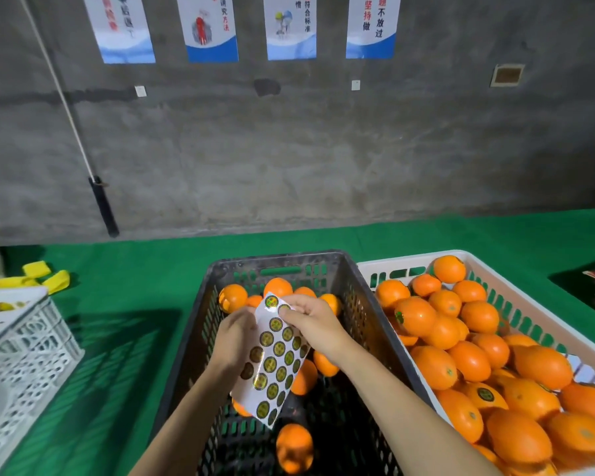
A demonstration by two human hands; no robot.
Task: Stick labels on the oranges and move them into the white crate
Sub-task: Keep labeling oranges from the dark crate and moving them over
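Over black crate point(191, 324), gripping label sheet point(272, 364) in left hand point(234, 338), pinching a top label point(283, 308) with right hand point(311, 321). Few oranges point(294, 448) loose below; many more piled in white crate point(409, 258) alongside, right.

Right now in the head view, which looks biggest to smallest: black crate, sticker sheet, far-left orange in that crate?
1. black crate
2. sticker sheet, held nearer the camera, which helps
3. far-left orange
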